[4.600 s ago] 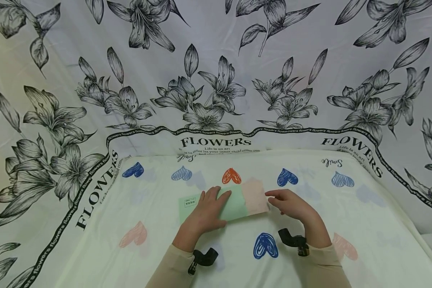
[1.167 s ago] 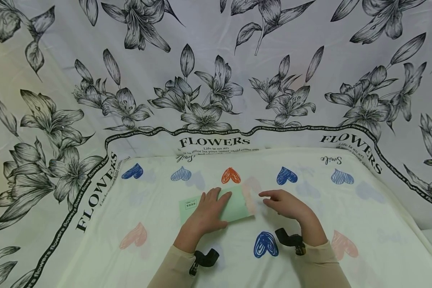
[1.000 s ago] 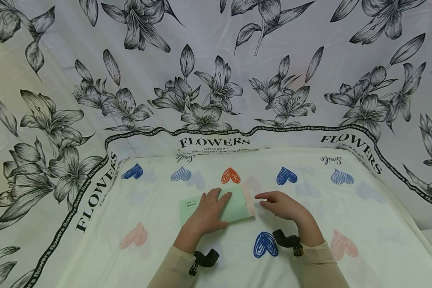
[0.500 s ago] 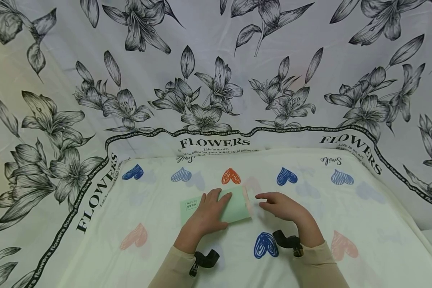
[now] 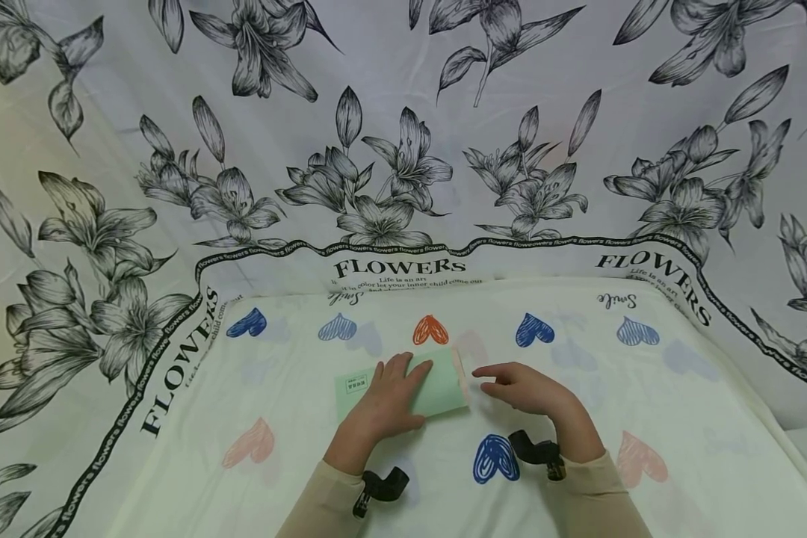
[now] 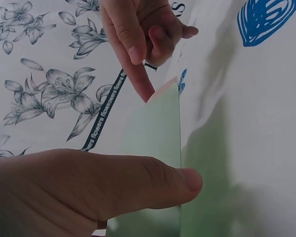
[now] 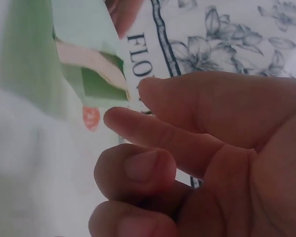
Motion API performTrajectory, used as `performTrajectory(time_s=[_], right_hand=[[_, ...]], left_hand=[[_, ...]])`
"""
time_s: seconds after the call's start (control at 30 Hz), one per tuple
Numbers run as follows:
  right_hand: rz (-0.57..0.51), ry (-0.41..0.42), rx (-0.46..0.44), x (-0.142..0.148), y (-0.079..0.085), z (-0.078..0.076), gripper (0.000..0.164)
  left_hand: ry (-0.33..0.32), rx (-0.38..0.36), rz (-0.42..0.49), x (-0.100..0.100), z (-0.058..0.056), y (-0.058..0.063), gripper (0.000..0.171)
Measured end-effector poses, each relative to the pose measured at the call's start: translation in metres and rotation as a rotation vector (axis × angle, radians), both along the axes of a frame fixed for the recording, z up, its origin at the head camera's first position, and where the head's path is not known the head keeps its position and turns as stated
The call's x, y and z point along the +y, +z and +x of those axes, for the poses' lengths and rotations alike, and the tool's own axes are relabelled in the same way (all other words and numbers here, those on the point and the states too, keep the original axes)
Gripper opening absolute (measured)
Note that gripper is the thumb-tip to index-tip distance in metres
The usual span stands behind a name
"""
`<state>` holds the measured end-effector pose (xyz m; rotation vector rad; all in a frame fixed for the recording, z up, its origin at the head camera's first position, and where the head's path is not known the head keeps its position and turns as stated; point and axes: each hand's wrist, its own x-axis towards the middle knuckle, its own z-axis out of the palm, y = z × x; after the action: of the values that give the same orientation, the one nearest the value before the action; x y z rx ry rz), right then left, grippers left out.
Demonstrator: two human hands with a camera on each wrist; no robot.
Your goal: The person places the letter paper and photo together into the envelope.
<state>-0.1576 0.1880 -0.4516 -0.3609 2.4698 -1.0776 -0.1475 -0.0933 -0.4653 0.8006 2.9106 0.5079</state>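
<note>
A pale green paper envelope (image 5: 442, 392) with a small printed label lies slightly slanted on the white cloth. My left hand (image 5: 386, 402) spreads across it, fingertips by the far edge; in the left wrist view the thumb (image 6: 153, 180) laps over the near edge. A narrow strip of pink paper (image 7: 89, 60) shows at the envelope's gaping right end, the remainder hidden inside. My right hand (image 5: 534, 390) holds nothing. Its index finger points left, the tip right by the pink strip, thumb close below and the other fingers loosely bent.
The white cloth (image 5: 343, 501) is printed with blue, red and pink hearts. Behind it rises a flowered fabric backdrop (image 5: 296, 45) with lettering. Black wrist cameras (image 5: 385, 484) are strapped over both beige sleeves (image 5: 601, 501).
Over several seconds the pink paper has slid left into the green envelope, from a wide piece to a thin strip. My right hand has followed leftward; the left hand has stayed put.
</note>
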Motion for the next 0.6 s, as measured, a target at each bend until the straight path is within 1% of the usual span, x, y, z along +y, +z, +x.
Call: performTrajectory(time_s=[0.13, 0.23, 0.33, 0.43, 0.6], right_hand=[[0.010, 0.053, -0.008, -0.012, -0.001, 0.002, 0.040], [0.022, 0.064, -0.021, -0.017, -0.001, 0.004, 0.041], [0.031, 0.061, -0.013, -0.016, 0.000, 0.004, 0.041], [0.038, 0.055, 0.017, -0.011, 0.002, 0.003, 0.042], [0.025, 0.019, 0.033, 0.001, 0.005, 0.002, 0.044]], left_hand=[[0.002, -0.009, 0.000, 0.001, 0.000, -0.001, 0.089], [0.005, -0.015, 0.003, 0.001, 0.000, -0.002, 0.089], [0.004, -0.011, 0.003, 0.001, 0.000, -0.003, 0.089], [0.001, -0.006, 0.005, 0.001, 0.000, -0.002, 0.089], [-0.007, 0.006, 0.015, -0.001, 0.000, 0.000, 0.089]])
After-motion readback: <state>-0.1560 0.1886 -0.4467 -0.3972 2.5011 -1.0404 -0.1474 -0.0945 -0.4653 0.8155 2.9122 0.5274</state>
